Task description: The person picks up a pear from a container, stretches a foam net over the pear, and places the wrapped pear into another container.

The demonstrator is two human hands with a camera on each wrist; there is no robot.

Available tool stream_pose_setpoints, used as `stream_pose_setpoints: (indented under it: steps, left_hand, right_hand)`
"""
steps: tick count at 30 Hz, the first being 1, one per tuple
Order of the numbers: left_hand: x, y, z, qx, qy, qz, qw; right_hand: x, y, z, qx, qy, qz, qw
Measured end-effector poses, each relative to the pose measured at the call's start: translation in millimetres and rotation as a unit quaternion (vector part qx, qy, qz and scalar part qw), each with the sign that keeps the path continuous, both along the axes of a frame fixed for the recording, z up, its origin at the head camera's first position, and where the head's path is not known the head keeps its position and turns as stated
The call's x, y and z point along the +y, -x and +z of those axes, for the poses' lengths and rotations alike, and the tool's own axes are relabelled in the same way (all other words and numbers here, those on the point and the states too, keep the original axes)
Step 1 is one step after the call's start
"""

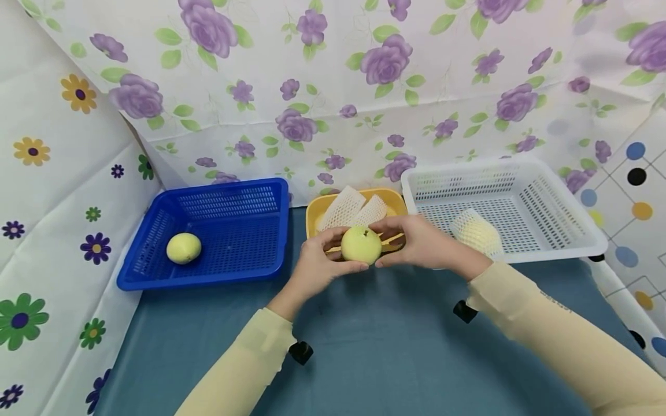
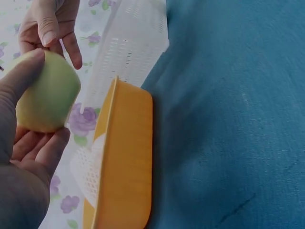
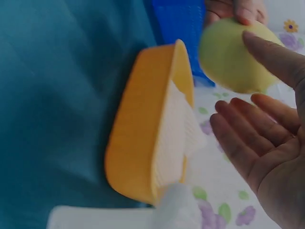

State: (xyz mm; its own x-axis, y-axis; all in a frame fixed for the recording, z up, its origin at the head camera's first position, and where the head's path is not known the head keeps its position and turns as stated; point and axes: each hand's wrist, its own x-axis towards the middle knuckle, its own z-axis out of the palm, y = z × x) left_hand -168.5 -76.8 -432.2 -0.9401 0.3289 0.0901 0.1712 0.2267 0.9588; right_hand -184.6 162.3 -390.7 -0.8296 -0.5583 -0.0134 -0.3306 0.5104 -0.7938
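Observation:
A round yellow-green fruit (image 1: 361,245), apple- or pear-like with a dark tip on top, is held in the air before the yellow basket (image 1: 398,200). My left hand (image 1: 324,257) grips it between thumb and fingers, plain in the left wrist view. On its other side is my right hand (image 1: 416,240); in the right wrist view its thumb (image 3: 276,59) lies against the fruit while the fingers (image 3: 243,131) are spread loosely below. Whether those fingers touch it I cannot tell. White foam net sleeves (image 1: 343,208) lie in the yellow basket.
At the left, a blue basket (image 1: 234,276) holds another yellow-green fruit (image 1: 184,248). To the right stands a white basket (image 1: 551,254) with a fruit in a foam net (image 1: 476,233). All three baskets line the floral curtain (image 1: 354,133) on the blue-green tabletop (image 1: 385,346).

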Motion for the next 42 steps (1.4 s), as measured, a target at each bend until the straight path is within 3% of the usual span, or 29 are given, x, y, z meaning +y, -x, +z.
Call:
stream_pose_setpoints:
  steps: [3, 7, 10, 16, 21, 30, 37, 42]
  left_hand:
    - [-0.3, -7.0, 10.2, -0.022, -0.008, -0.035, 0.9991]
    - [-2.5, -13.3, 19.1, -0.044, 0.021, -0.054, 0.9973]
    - [-3.9, -14.1, 10.9, -0.043, 0.046, -0.062, 0.9961]
    - [-3.6, -13.4, -19.0, -0.008, 0.095, -0.083, 0.992]
    - [0.9, -16.0, -33.7, 0.013, 0.148, -0.087, 0.985]
    - [8.2, -18.9, -50.8, 0.012, 0.24, -0.078, 0.9677]
    - [9.5, -17.7, -54.2, 0.005, 0.232, -0.082, 0.9693]
    - [9.3, -17.0, -55.4, -0.006, 0.246, -0.088, 0.9653]
  right_hand:
    - [-3.8, -7.8, -10.4, 0.002, 0.01, -0.01, 0.9999]
    - [-7.1, -17.5, -25.2, 0.007, 0.024, -0.025, 0.9994]
    - [-9.1, -24.5, -36.2, 0.011, 0.026, -0.027, 0.9992]
    - [-9.5, -38.0, -51.7, 0.027, 0.015, -0.029, 0.9991]
    - [-10.0, -43.4, -68.5, 0.011, -0.001, -0.043, 0.999]
    - [-12.8, -42.2, -93.1, -0.013, -0.026, -0.052, 0.9982]
    - [-11.3, -43.5, -99.2, -0.023, -0.013, -0.057, 0.9981]
    - [-10.7, -42.9, -101.1, -0.047, 0.002, -0.047, 0.9978]
